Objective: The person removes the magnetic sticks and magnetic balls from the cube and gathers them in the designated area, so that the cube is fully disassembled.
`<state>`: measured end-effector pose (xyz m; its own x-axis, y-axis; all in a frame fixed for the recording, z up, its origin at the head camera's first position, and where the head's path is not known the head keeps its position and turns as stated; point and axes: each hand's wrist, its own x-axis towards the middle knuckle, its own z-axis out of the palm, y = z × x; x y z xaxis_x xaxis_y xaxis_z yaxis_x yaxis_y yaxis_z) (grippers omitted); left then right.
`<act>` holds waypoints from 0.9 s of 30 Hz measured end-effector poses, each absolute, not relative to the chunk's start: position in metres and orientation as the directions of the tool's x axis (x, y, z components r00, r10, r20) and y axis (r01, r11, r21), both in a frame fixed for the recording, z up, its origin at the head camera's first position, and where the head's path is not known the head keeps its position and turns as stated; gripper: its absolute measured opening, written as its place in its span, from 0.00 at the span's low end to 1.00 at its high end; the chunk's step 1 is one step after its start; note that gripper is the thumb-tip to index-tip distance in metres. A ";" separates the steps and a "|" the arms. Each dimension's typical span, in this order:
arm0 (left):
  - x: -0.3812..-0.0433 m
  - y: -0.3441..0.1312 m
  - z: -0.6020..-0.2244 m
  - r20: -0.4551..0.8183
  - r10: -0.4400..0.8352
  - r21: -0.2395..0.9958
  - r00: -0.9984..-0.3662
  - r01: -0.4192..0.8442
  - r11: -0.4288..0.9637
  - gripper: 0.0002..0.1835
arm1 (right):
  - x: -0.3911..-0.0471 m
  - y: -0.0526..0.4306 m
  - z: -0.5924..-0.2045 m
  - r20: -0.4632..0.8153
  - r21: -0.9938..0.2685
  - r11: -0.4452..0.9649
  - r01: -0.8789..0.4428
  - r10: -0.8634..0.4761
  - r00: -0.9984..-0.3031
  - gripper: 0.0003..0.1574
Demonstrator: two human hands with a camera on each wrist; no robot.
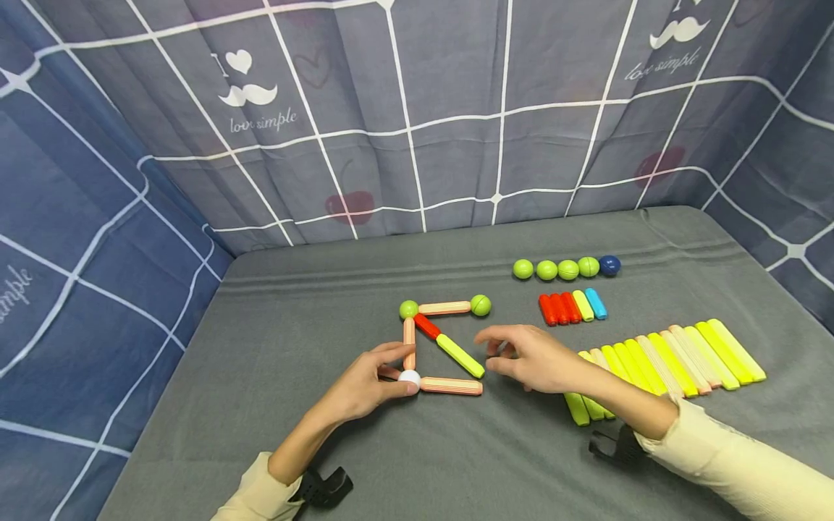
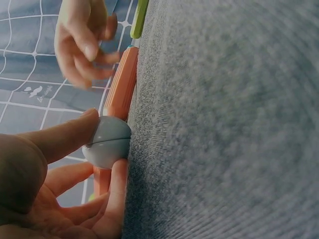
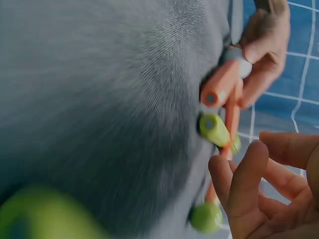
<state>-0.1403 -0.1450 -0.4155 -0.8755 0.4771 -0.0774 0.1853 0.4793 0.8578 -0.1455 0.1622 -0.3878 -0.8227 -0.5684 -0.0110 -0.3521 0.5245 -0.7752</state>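
My left hand (image 1: 360, 385) pinches a white ball (image 1: 410, 379) between thumb and fingers; in the left wrist view the ball (image 2: 107, 142) has a seam round it. One orange ribbed stick (image 1: 451, 386) points right from this ball, another (image 1: 409, 344) runs back to a green ball (image 1: 408, 310). From that green ball a further orange stick (image 1: 444, 308) leads to a second green ball (image 1: 481, 305), and a red short stick (image 1: 426, 326) joined to a yellow stick (image 1: 460, 356) slants toward me. My right hand (image 1: 531, 357) hovers right of the yellow stick, fingers loosely bent, holding nothing.
Several green balls and a dark blue ball (image 1: 609, 265) stand in a row at the back right. Before them lie short red, yellow and blue sticks (image 1: 596, 304). A long row of yellow and orange sticks (image 1: 663, 359) lies partly behind my right forearm. Grey cloth (image 1: 274, 325) covers the table.
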 end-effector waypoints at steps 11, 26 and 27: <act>-0.141 -0.144 -0.415 -0.059 0.498 0.870 -0.865 0.200 0.451 0.34 | -0.177 0.113 -0.403 0.023 -0.620 0.626 -0.473 -0.589 -0.808 0.26; -0.141 -0.144 -0.415 -0.076 0.479 0.859 -0.875 0.186 0.477 0.34 | -0.182 0.111 -0.405 -0.004 -0.670 0.606 -0.429 -0.580 -0.814 0.31; -0.141 -0.144 -0.416 -0.075 0.479 0.860 -0.875 0.186 0.475 0.34 | -0.182 0.112 -0.406 0.001 -0.674 0.600 -0.431 -0.583 -0.813 0.31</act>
